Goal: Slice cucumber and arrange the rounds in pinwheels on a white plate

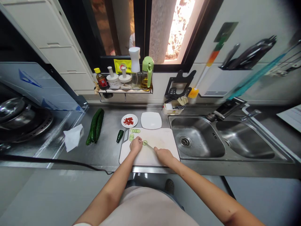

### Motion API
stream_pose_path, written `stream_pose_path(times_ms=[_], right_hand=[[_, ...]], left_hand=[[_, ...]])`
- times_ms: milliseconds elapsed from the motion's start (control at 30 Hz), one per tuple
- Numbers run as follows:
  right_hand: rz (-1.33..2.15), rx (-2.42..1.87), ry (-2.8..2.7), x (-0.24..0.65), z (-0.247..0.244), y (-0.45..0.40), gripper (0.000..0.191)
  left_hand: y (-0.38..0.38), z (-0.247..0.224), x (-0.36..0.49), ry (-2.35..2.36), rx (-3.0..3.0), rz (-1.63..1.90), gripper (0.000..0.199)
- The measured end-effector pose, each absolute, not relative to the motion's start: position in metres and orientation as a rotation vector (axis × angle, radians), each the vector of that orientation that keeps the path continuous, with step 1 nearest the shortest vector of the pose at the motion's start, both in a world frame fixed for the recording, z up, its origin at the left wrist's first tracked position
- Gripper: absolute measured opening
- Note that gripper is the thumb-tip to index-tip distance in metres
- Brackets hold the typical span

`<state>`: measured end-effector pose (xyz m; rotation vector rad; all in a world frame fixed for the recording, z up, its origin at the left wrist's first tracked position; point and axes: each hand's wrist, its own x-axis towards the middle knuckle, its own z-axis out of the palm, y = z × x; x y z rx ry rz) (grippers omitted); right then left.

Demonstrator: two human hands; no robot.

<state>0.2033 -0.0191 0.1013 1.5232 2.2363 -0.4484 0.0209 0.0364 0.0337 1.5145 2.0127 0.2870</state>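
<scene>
left hand (135,145): fingers bunched, hold unclear.
right hand (164,155): fingers round slim grey knife (150,147).
risk: slick pale-green round slice (145,142) could skid, nicking fingertips.

Your stainless worktop (105,153) bears two whole cucumbers (96,125), a cucumber piece (119,136), white paper (73,137), two white plates (151,120) and a cutting board (152,157).

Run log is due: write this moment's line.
left hand: beside round green cucumber slice; right hand: grips thin steel knife; beneath: white rectangular board
</scene>
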Motion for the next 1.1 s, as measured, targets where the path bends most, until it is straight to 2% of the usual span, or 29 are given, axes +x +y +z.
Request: stream_pose_path(times_ms=[700, 1100], right_hand=[[-0.497, 1.556, 2.225, 0.196, 0.099, -0.016, 0.037], [-0.566, 1.602, 2.185, 0.221, 0.103, -0.034, 0.035]], left_hand=[[0.038, 0.032, 0.021, 2.007, 1.527, 0.271, 0.015], [0.033, 0.033, 0.023, 1.982, 1.605, 0.266, 0.017]])
